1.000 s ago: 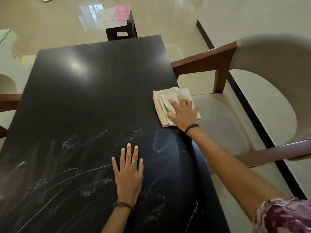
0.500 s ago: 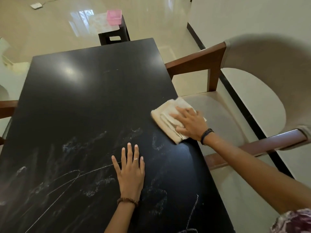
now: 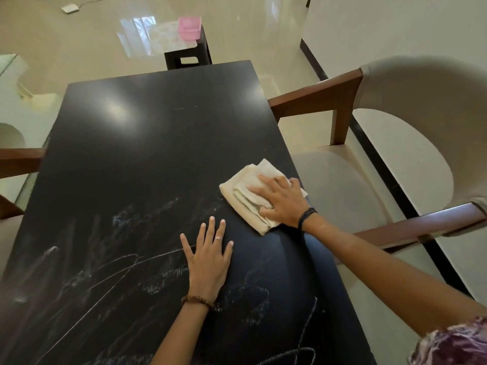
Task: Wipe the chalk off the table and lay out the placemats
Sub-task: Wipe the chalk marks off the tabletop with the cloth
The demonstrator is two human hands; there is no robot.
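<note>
The right hand [image 3: 283, 200] presses flat on a folded cream cloth [image 3: 246, 196] near the right edge of the black bench [image 3: 147, 143]; its grip is open, fingers spread over the folds rather than curled round them. The left hand [image 3: 209, 255] lies palm-down on the bench just beside the cloth, fingers straight, grip open and holding nothing, bracing the body.

The chalk scribbles [image 3: 105, 262] cover the near half of the bench, while the far half looks clean. To wipe well, the pressure should stay even across the whole palm so the cloth does not bunch, and the strokes should overlap and run toward the near edge, over the marks below the left hand. That hand will need to lift off, since chalk lies under and around it. A fresh face of the cloth would help once this one loads up.

The placemats are probably the pale patterned sheet [image 3: 168, 38] under the pink tub [image 3: 188, 27] on the dark stool [image 3: 188, 52] beyond the far end, though it is too small to be sure.

Compared with half a second ago, the cloth and right hand have slid nearer and slightly inward, and the faint marks by the right edge are gone. The left hand has not moved.
</note>
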